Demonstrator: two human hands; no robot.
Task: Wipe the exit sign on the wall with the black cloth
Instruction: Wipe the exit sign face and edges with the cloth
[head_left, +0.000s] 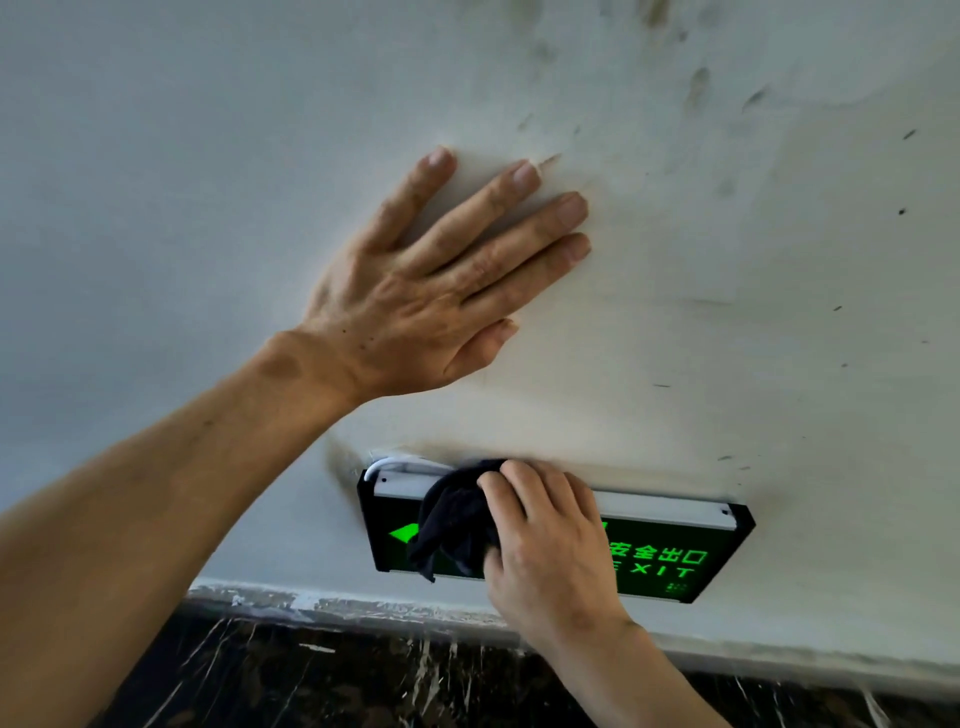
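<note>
Two hands share the work, and each has its own job; your left hand (415, 291) lies flat on the white wall (182, 156) above the exit sign (670, 556), fingers straight and slightly fanned, palm down, gripping nothing; it looks placed there to brace you while you lean low toward the sign, which sits close to the dark marbled skirting (311, 675) at the foot of the wall; your right hand (545, 545) does the wiping, its fingers curled over the bunched black cloth (457, 519) and pressing it against the left half of the sign's face and its pale top rail; whether the thumb pinches the cloth from below you cannot tell from here, since it is hidden under the hand.

Bunching the cloth rather than spreading it gives you a firm pad under the fingertips; a loose corner hangs down over the sign's lower edge near the green arrow (402, 532); the lit characters and the letters of EXIT show clear to the right of your hand, so by my reckoning that side is yet to be covered.

Mind the white cable (374, 467) looping out at the top left corner of the sign, just beside the cloth; a snag there seems the main risk; the grey smudges on the wall suggest keeping the cloth on the sign alone.
</note>
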